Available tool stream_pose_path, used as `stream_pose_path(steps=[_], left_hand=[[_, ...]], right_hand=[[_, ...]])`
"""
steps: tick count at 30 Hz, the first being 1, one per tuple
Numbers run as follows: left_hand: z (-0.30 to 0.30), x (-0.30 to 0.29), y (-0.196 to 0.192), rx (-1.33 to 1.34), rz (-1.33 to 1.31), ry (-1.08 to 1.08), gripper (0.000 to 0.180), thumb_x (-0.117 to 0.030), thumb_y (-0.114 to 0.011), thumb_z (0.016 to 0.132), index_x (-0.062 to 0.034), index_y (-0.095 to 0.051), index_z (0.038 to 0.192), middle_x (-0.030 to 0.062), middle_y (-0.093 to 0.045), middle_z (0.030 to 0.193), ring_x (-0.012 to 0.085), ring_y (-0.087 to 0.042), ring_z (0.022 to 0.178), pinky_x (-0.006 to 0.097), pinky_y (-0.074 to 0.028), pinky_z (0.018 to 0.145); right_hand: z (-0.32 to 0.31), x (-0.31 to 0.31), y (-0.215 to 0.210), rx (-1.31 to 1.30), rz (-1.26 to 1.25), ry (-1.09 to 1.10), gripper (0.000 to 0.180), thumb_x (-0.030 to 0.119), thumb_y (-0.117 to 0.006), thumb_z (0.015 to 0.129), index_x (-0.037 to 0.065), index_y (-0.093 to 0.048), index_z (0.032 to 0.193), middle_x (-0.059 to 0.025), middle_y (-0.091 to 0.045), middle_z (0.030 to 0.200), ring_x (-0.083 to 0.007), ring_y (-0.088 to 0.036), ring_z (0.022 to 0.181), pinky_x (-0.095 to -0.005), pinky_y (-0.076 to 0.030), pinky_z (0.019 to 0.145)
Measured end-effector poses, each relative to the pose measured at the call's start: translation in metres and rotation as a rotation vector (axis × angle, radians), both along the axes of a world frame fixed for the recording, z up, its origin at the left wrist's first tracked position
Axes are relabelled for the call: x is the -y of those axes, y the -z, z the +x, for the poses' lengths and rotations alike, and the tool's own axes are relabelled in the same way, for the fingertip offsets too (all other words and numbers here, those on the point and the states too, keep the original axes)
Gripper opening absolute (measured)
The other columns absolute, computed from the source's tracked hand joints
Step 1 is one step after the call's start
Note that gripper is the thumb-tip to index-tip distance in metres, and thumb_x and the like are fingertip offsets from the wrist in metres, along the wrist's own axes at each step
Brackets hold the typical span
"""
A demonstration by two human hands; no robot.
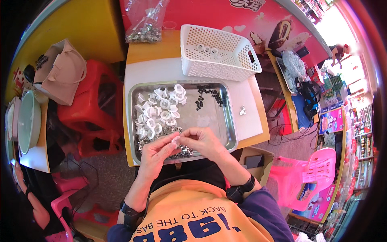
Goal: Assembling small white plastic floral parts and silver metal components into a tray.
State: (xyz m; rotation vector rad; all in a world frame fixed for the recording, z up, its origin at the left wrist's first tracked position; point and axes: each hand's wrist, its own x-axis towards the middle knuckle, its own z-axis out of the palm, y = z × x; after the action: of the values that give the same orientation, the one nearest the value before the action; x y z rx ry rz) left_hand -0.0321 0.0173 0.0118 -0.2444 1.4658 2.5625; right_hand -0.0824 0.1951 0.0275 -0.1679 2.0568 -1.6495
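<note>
At lower centre of the frame, my left hand (155, 151) and right hand (203, 141) share a pinching grip on one small white plastic cap (175, 140), held over the steel tray (227, 121) so loose parts stay inside.

Head camera, looking steeply down, close over tray (137, 121) (fisheye)

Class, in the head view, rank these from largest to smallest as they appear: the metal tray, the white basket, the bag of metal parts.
1. metal tray
2. white basket
3. bag of metal parts
</note>
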Motion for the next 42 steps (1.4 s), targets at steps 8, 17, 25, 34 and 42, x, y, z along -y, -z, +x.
stream_pose_path(steps=[8,17,25,34,42], left_hand=[[0.009,0.018,0.006,0.164,0.097,-0.026,0.025,-0.002,-0.061,0.087,0.0054,-0.061,0.110,0.0159,-0.066,0.102,0.0211,-0.066,0.088,0.029,-0.057,0.076],[0.008,0.019,0.007,0.139,0.206,-0.064,0.028,-0.004,-0.059,0.088,0.0050,-0.058,0.115,0.0179,-0.065,0.104,0.0217,-0.067,0.083,0.028,-0.058,0.070],[0.011,0.012,0.002,0.204,0.296,0.000,0.030,-0.006,-0.057,0.090,0.0055,-0.056,0.118,0.0198,-0.064,0.107,0.0220,-0.067,0.085,0.026,-0.058,0.073],[0.011,0.014,0.001,0.248,0.451,0.101,0.036,-0.011,-0.056,0.092,0.0068,-0.050,0.122,0.0218,-0.061,0.111,0.0244,-0.066,0.091,0.029,-0.058,0.078],[0.013,0.015,0.004,0.216,0.464,0.126,0.031,-0.010,-0.057,0.091,0.0028,-0.054,0.119,0.0153,-0.063,0.108,0.0202,-0.066,0.090,0.030,-0.057,0.079]], right_hand=[[-0.018,-0.057,0.004,-0.591,0.522,0.203,0.014,0.014,-0.064,0.082,0.004,-0.067,0.091,-0.0095,-0.065,0.083,-0.0231,-0.064,0.074,-0.0310,-0.049,0.069],[0.003,-0.049,0.024,-0.604,0.610,-0.165,0.018,0.014,-0.065,0.079,0.005,-0.063,0.094,-0.0122,-0.058,0.089,-0.0313,-0.058,0.086,-0.0379,-0.048,0.075],[0.003,-0.052,0.033,-0.617,0.632,-0.191,0.018,0.010,-0.064,0.080,0.004,-0.062,0.097,-0.0127,-0.059,0.089,-0.0296,-0.060,0.081,-0.0351,-0.048,0.072],[0.010,-0.030,-0.005,-0.009,-0.210,0.145,0.017,0.009,-0.060,0.089,-0.001,-0.065,0.102,0.0002,-0.063,0.086,-0.0059,-0.058,0.075,-0.0214,-0.048,0.070],[0.021,-0.009,-0.020,0.222,-0.546,0.115,0.023,0.008,-0.060,0.090,-0.004,-0.060,0.110,-0.0069,-0.066,0.092,-0.0109,-0.063,0.082,-0.0225,-0.051,0.075]])
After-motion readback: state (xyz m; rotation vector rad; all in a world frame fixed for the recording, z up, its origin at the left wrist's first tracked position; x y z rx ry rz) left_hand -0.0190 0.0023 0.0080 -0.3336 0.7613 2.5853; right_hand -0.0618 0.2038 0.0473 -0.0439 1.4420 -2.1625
